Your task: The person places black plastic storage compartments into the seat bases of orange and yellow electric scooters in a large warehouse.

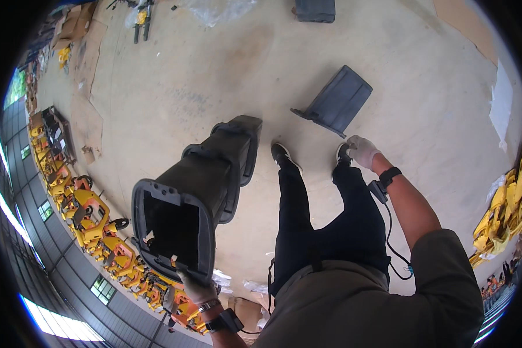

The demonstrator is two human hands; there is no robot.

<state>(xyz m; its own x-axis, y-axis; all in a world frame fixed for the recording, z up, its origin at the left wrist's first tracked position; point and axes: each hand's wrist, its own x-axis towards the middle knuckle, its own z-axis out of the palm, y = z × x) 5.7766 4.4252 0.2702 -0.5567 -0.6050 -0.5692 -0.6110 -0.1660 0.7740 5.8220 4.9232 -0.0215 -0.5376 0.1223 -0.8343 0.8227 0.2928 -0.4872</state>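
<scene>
At my left stands a stack of dark grey plastic bins [182, 174], nested one in another, with the open mouth of the top one facing up at me. My gloved left hand [198, 288] grips the near rim of that top bin; its fingers are partly inside the mouth. Another dark plastic bin [339, 100] lies tilted on its side ahead of my right foot. My gloved right hand [362, 152] is at the near corner of its rim, fingers curled there. Whether this bin rests fully on the floor I cannot tell.
A further dark bin [315, 10] is on the concrete floor [243, 75] at the far edge. Yellow vehicles [93, 217] line the left side. Yellow parts [499, 209] are piled at the right. Cardboard [75, 26] and clear plastic wrap [220, 10] lie farther off.
</scene>
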